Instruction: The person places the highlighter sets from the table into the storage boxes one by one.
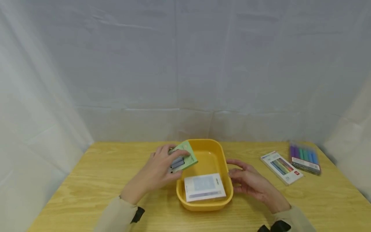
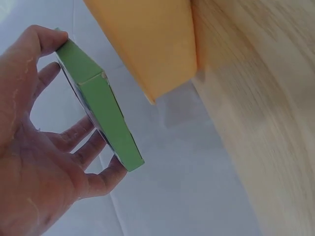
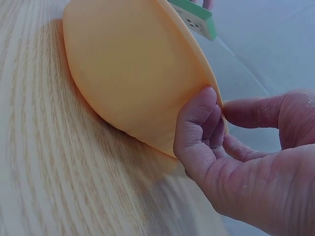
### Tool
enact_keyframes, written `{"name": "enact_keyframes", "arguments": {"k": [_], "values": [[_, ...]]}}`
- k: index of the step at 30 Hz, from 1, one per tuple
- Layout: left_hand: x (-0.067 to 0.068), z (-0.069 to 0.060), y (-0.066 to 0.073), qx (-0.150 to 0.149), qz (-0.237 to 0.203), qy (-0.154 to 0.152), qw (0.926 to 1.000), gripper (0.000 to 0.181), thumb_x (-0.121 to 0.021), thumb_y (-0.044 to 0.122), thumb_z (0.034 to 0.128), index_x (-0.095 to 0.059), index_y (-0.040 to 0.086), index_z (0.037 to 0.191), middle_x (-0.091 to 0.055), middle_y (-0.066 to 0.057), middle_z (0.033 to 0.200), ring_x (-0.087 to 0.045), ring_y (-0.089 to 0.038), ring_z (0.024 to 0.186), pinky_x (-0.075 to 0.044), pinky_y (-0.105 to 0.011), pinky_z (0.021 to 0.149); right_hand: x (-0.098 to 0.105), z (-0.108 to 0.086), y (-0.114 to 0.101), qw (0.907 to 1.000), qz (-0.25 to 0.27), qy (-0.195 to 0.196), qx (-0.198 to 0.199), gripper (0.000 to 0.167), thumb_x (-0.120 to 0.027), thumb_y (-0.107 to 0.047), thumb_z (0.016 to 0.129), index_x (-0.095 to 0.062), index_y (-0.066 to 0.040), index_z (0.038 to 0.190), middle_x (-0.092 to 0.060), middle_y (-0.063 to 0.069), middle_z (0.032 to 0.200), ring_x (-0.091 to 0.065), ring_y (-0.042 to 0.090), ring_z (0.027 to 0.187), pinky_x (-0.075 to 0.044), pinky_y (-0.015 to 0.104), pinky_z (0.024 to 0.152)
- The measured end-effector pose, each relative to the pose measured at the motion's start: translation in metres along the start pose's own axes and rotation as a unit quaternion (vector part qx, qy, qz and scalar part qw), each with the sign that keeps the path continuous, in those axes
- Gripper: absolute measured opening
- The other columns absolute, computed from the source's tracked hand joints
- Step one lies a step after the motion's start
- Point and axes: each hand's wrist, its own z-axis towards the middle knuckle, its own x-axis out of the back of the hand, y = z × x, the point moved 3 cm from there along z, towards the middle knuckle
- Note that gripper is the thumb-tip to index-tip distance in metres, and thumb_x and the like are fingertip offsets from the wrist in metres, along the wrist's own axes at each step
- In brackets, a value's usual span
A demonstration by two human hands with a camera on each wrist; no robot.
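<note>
My left hand [image 1: 162,164] grips a flat green box [image 1: 189,160] by its edges, tilted above the left rim of a yellow plastic bin [image 1: 208,143]. Dark grey, stick-like shapes are pictured on the box's face, partly covered by my fingers. From the left wrist, the green box [image 2: 110,120] appears edge-on, between my thumb and fingertips. On the other side, my right hand [image 1: 250,180] holds the bin's right wall; in the right wrist view its fingers [image 3: 197,115] pinch the rim. A white box [image 1: 204,187] with a pale blue panel lies inside the bin, toward the near end.
To the right on the wooden table [image 1: 116,180] lie a white box of coloured pencils or pens [image 1: 281,167] and a clear pack of purple, green and blue markers [image 1: 305,158]. A pale sheet [image 1: 174,80] hangs behind the table and along its sides.
</note>
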Motion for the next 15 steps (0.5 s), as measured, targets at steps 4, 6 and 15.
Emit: {"name": "enact_keyframes", "arguments": {"k": [4, 6, 15], "values": [[-0.003, 0.01, 0.007, -0.01, 0.0, -0.017, 0.9998, 0.054, -0.071, 0.035, 0.0888, -0.055, 0.041, 0.14, -0.048, -0.019, 0.149, -0.049, -0.04, 0.129, -0.045, -0.057, 0.095, -0.001, 0.001, -0.001, 1.0, -0.001, 0.004, -0.004, 0.072, -0.055, -0.009, 0.101, -0.016, -0.006, 0.161, -0.069, 0.001, 0.108, -0.068, 0.014, 0.097, -0.062, 0.03, 0.081], [-0.005, 0.015, 0.009, -0.017, -0.001, -0.027, 0.9995, 0.054, -0.071, 0.035, 0.0893, -0.055, 0.042, 0.14, -0.047, -0.019, 0.15, -0.048, -0.04, 0.131, -0.045, -0.057, 0.094, 0.0, 0.001, -0.002, 1.0, -0.001, 0.006, -0.006, 0.072, -0.055, -0.009, 0.101, -0.016, -0.006, 0.161, -0.069, 0.001, 0.109, -0.068, 0.014, 0.097, -0.062, 0.03, 0.081], [-0.015, 0.029, 0.016, -0.019, -0.017, -0.068, 0.9974, 0.051, -0.068, 0.036, 0.0925, -0.054, 0.044, 0.141, -0.045, -0.014, 0.153, -0.046, -0.035, 0.132, -0.044, -0.055, 0.099, 0.0, 0.001, 0.0, 0.9999, -0.007, -0.009, -0.009, 0.073, -0.056, -0.011, 0.101, -0.016, -0.006, 0.162, -0.069, 0.002, 0.113, -0.069, 0.016, 0.103, -0.062, 0.034, 0.084]]}}
